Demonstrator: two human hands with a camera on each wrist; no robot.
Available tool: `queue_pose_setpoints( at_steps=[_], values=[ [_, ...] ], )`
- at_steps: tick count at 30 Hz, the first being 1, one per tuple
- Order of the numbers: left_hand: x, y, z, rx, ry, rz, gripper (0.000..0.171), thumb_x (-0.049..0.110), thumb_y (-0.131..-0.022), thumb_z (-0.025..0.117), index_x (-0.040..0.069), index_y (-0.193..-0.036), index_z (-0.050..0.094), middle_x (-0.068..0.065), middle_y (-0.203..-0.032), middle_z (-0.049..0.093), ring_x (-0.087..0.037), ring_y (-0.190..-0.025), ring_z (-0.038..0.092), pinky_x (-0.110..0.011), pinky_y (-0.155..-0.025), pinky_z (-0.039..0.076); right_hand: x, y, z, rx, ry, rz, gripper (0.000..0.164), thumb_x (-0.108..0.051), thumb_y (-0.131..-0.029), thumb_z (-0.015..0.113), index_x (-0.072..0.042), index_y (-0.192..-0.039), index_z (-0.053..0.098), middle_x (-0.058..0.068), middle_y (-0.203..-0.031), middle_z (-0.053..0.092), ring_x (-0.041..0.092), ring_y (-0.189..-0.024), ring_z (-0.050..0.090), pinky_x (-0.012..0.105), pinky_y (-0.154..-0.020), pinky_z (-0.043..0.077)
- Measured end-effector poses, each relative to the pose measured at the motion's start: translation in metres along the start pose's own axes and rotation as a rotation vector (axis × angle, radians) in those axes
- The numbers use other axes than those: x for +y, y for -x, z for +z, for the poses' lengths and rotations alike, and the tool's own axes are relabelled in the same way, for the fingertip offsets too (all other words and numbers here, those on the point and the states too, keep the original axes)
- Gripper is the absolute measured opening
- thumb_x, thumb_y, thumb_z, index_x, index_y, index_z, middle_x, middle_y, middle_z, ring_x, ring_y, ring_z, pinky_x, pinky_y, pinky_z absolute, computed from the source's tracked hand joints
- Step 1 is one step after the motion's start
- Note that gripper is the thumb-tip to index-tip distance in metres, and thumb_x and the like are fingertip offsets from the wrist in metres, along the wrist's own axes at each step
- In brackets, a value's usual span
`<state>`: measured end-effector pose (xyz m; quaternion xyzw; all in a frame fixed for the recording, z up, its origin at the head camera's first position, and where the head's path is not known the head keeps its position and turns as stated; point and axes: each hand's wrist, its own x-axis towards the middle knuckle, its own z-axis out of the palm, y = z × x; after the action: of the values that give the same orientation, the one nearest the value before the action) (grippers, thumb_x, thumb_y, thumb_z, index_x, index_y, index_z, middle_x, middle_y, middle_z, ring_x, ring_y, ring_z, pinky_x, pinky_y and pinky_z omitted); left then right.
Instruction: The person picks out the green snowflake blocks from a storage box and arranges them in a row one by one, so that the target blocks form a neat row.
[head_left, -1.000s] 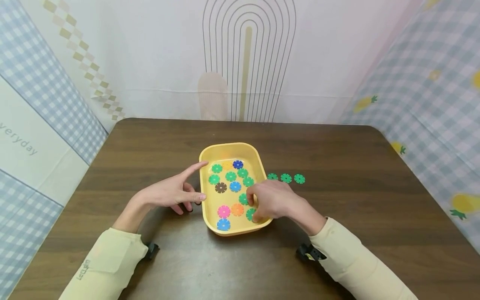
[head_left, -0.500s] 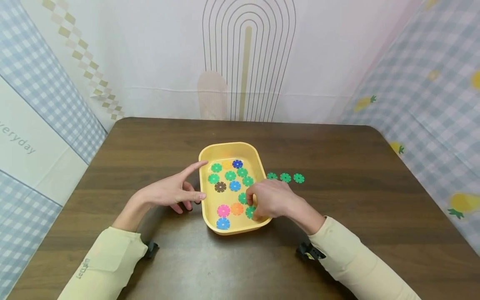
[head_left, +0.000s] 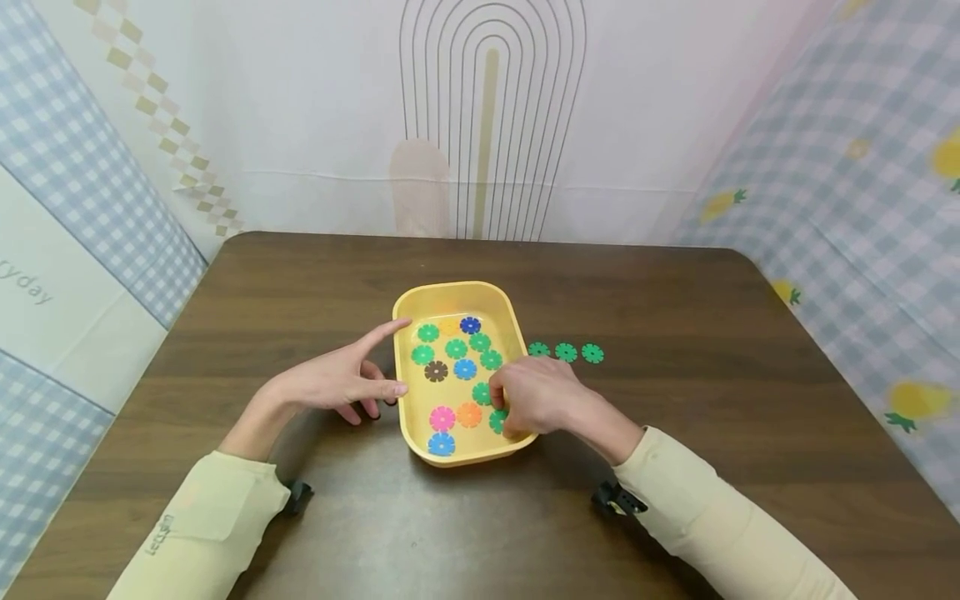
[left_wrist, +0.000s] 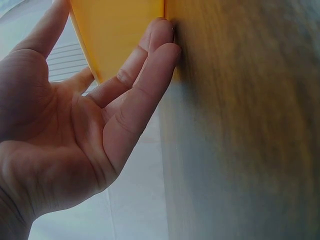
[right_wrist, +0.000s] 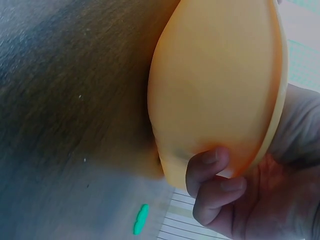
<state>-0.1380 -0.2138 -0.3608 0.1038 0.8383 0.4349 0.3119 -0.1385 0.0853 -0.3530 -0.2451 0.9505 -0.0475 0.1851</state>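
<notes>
A yellow plastic tray (head_left: 422, 393) stands on the table, with green, blue, pink, orange and brown snowflake discs on its floor. My left hand (head_left: 337, 382) rests at the tray's left side, index fingertip and thumb on the rim. Its other fingers reach low along the outer wall in the left wrist view. My right hand (head_left: 542, 395) reaches over the right rim. Its bent thumb and index finger pinch at a green snowflake disc (head_left: 497, 421), partly hidden by them. In the right wrist view, two curled fingers (right_wrist: 215, 192) of that hand lie against the tray's outer wall.
Three green discs (head_left: 566, 352) lie in a row on the brown table (head_left: 675, 333) to the right of the tray. Behind the far table edge hangs a white patterned cloth (head_left: 315, 108). Checked cloth (head_left: 810, 183) hangs at the sides.
The head view has shifted slightly. The green disc at my right fingertips has slid a little toward the tray's far end. Both hands stay almost in place.
</notes>
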Motion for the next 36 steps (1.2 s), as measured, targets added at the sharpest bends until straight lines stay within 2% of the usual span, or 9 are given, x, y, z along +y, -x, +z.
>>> queue_pose_setpoints(
  at_steps=[12, 21, 31, 36],
  values=[
    [0.000, 0.000, -0.002, 0.003, -0.003, -0.004, 0.101, 0.044, -0.099, 0.075, 0.041, -0.169, 0.002, -0.015, -0.107, 0.073, -0.025, -0.085, 0.072, -0.041, -0.075, 0.063, 0.002, -0.002, 0.001, 0.007, -0.033, -0.017, 0.033, -0.021, -0.075, 0.094, -0.026, -0.082, 0.062, -0.003, -0.079, 0.060, 0.020, -0.078, 0.056, 0.036, -0.067, 0.043],
    [-0.002, 0.001, 0.001, -0.005, 0.001, 0.009, 0.102, 0.043, -0.099, 0.075, 0.038, -0.169, 0.001, -0.016, -0.107, 0.072, -0.025, -0.086, 0.072, -0.041, -0.075, 0.063, 0.010, -0.001, 0.003, 0.019, -0.118, -0.083, 0.030, -0.013, -0.078, 0.090, -0.023, -0.080, 0.062, -0.005, -0.078, 0.061, 0.019, -0.076, 0.056, 0.033, -0.063, 0.042],
    [-0.004, 0.000, 0.002, 0.003, 0.016, 0.001, 0.100, 0.040, -0.099, 0.075, 0.040, -0.168, 0.003, -0.016, -0.107, 0.071, -0.026, -0.084, 0.073, -0.040, -0.074, 0.063, 0.014, 0.002, 0.000, 0.001, -0.217, -0.101, 0.026, -0.013, -0.083, 0.089, -0.023, -0.089, 0.066, -0.005, -0.080, 0.063, 0.016, -0.076, 0.059, 0.032, -0.066, 0.049],
    [-0.003, 0.001, 0.001, 0.006, 0.009, 0.000, 0.100, 0.041, -0.099, 0.075, 0.040, -0.169, 0.003, -0.016, -0.107, 0.071, -0.026, -0.084, 0.072, -0.040, -0.074, 0.063, 0.014, 0.005, -0.003, -0.001, -0.231, -0.110, 0.026, -0.013, -0.084, 0.088, -0.022, -0.094, 0.065, -0.004, -0.081, 0.063, 0.017, -0.075, 0.059, 0.032, -0.065, 0.049]
  ],
)
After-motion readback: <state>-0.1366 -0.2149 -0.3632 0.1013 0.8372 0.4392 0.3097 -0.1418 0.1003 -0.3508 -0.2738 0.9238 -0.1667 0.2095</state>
